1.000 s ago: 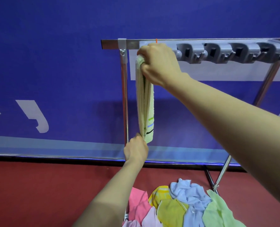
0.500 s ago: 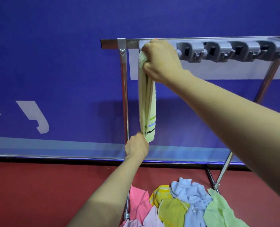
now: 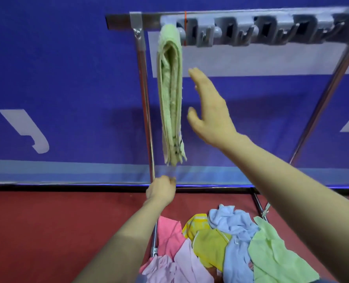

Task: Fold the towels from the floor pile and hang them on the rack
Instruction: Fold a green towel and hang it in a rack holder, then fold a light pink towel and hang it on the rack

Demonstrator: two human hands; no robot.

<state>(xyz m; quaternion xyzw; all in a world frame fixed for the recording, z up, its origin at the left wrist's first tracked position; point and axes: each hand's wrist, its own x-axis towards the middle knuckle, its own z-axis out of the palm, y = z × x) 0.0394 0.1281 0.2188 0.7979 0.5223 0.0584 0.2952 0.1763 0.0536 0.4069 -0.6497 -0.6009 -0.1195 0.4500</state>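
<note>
A folded pale green towel [image 3: 170, 99] hangs from the leftmost grey hook of the rack [image 3: 230, 19], its striped end pointing down. My right hand [image 3: 208, 111] is open just right of the towel, fingers spread, not touching it. My left hand [image 3: 161, 190] is below the towel's lower end, fingers loosely curled, holding nothing that I can see. On the red floor lies the pile of loose towels [image 3: 220, 242]: pink, yellow, light blue, green and lilac.
The rack's metal uprights stand at the left [image 3: 145, 99] and slant at the right [image 3: 322, 99]. Several empty grey hooks [image 3: 271, 31] run along the top bar. A blue wall panel is right behind the rack.
My right hand let go of the towel's top and dropped down to the right; the towel now hangs by itself. My left hand released the lower end and sank slightly.
</note>
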